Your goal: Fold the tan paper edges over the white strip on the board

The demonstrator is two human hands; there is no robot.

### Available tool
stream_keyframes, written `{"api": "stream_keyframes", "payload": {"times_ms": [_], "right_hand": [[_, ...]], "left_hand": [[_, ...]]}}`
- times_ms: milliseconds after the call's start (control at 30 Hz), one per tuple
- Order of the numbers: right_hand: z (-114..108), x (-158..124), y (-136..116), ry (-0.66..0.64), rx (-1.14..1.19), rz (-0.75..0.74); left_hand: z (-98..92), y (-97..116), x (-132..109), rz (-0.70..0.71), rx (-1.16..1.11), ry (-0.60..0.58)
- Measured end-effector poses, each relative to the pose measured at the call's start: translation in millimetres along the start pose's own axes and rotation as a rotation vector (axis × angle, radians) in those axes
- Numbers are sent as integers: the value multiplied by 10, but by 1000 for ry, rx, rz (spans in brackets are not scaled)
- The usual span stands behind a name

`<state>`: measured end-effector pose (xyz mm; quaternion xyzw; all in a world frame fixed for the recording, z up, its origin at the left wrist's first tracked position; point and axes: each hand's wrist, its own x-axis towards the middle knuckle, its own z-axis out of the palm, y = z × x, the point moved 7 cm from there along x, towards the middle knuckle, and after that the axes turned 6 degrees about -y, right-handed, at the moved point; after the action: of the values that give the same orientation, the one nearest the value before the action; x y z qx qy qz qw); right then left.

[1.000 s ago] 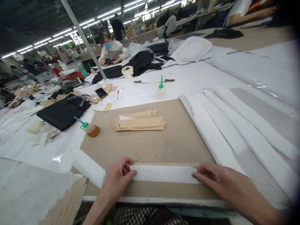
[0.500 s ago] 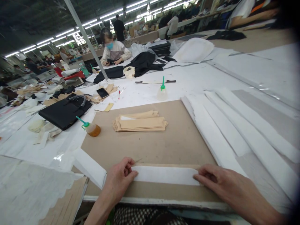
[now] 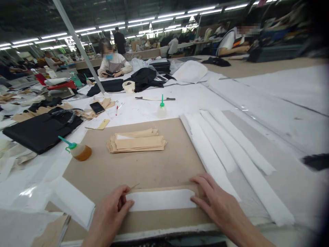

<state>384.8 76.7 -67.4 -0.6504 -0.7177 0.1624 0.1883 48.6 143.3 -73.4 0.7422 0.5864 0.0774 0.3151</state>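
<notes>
On brown board: left hand, right hand flat, ungripping, pressing rounded white strip.

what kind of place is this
Most likely a leather-goods or garment workshop: long shared cutting tables, a stack of tan cut pieces, glue bottles, and other workers at benches.

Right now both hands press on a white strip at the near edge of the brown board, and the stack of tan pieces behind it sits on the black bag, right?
Not quite. In the head view the stack of tan pieces lies on the brown board, not on the black bag. The left hand and right hand do press the white strip.
</notes>
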Motion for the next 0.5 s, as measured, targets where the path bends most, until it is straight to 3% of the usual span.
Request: {"api": "stream_keyframes", "payload": {"times_ms": [100, 267, 367, 500], "right_hand": [[14, -31, -156, 14, -27, -157], [71, -62, -226, -75, -115, -255], [14, -60, -229, -121, -131, -242], [-75, -65, -219, -164, -113, -225]], "left_hand": [[-23, 42, -16, 182, 148, 147], [166, 305, -209, 796, 560, 285], [234, 295, -273, 911, 775, 356], [254, 261, -296, 976, 862, 377]]}}
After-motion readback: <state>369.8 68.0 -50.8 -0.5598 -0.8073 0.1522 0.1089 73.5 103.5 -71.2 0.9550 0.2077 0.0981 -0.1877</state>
